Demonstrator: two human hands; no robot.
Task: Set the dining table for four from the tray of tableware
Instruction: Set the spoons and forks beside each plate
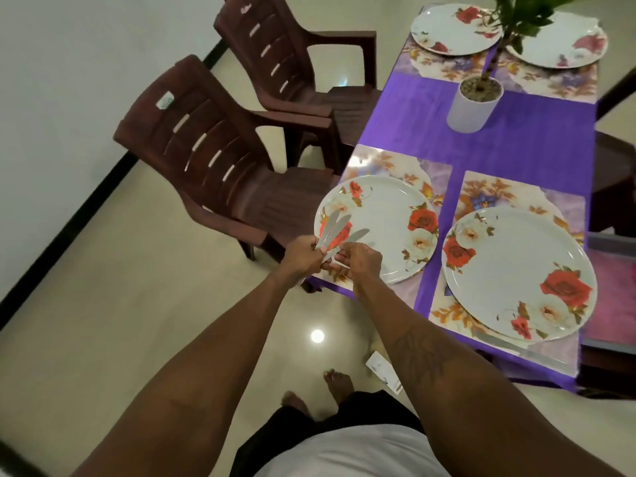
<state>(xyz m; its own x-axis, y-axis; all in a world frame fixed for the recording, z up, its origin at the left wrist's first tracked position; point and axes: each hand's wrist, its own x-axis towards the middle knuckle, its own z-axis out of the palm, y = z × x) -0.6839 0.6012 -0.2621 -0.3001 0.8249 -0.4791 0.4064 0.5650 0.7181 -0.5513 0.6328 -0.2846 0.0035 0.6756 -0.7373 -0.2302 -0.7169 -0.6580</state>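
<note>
Four white plates with red roses lie on floral placemats on the purple table (pixel 537 132): near left plate (pixel 382 215), near right plate (pixel 509 270), far left plate (pixel 451 25), far right plate (pixel 564 46). My left hand (pixel 303 254) grips a fan of three table knives (pixel 335 228) over the near left plate's edge. My right hand (pixel 361 261) pinches one of those knives by its handle end. Another knife (pixel 519 349) lies on the placemat beside the near right plate.
Two brown plastic chairs, one (pixel 213 160) near and one (pixel 292 63) farther, stand along the table's left side. A white potted plant (pixel 475 105) sits mid-table. A grey tray (pixel 612 297) with a pink lining shows at the right edge. My bare feet (pixel 320 387) are on the glossy floor.
</note>
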